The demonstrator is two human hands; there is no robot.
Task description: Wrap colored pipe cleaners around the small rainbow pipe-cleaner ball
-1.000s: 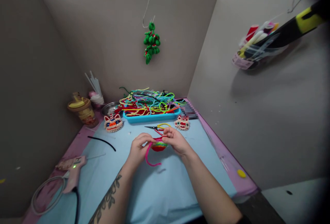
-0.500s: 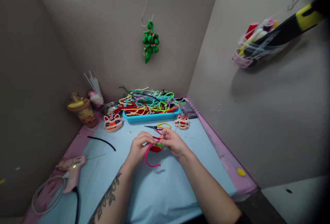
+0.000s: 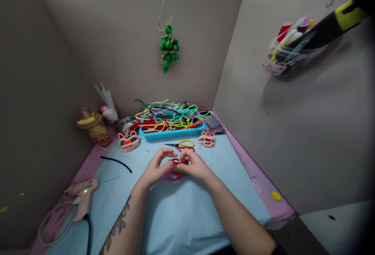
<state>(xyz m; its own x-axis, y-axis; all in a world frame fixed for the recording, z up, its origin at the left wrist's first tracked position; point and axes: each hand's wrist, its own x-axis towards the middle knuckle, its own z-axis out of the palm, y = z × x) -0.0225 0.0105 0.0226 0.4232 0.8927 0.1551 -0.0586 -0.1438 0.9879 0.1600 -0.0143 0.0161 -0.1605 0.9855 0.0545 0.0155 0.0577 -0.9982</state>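
Note:
Between my hands is a small pipe-cleaner piece (image 3: 177, 171) in red, green and orange, partly covered by fingers. A pink pipe cleaner (image 3: 170, 177) curves below it in a loop. My right hand (image 3: 195, 164) is closed on the piece from the right, thumb and fingertips bent over its upper edge. From the left, my left hand (image 3: 159, 166) arches around it, its thumb against the red and pink strands; its other fingertips are partly hidden. Just beyond the hands lie scissors (image 3: 186, 144) with one yellow and one red handle.
A blue tray (image 3: 172, 134) heaped with coloured pipe cleaners stands at the back. Lion-like faces flank it, one left (image 3: 128, 141), one right (image 3: 206, 139). A black pipe cleaner (image 3: 117, 162) and a corded pink glue gun (image 3: 84, 198) lie left. Grey partitions enclose the table.
The pink pipe cleaner's free end, which hung out below, now curls close under the piece. My left fingers have spread and arched; my right hand has turned in over the piece.

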